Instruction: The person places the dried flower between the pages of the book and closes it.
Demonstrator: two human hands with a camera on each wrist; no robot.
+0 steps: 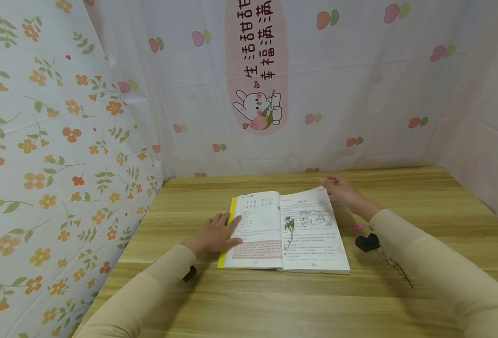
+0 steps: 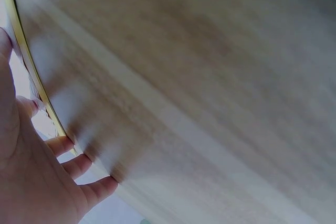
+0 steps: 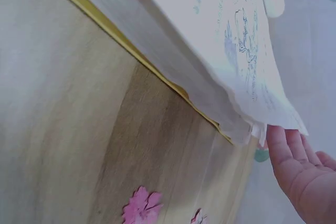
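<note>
An open book with a yellow cover edge lies on the wooden table. On its right page, near the fold, rests a purple flower sprig with green leaves. My left hand touches the left page's outer side with thumb and index finger; in the left wrist view, its other fingertips reach the table beside the book. At the top right corner is my right hand. Its extended fingers are under the lifted page corner in the right wrist view, where the thumb is hidden.
Right of the book lie a pink flower and a thin dried sprig, partly behind the right sleeve. Black wrist pieces show at both forearms. A patterned cloth hangs behind the table, another at the left.
</note>
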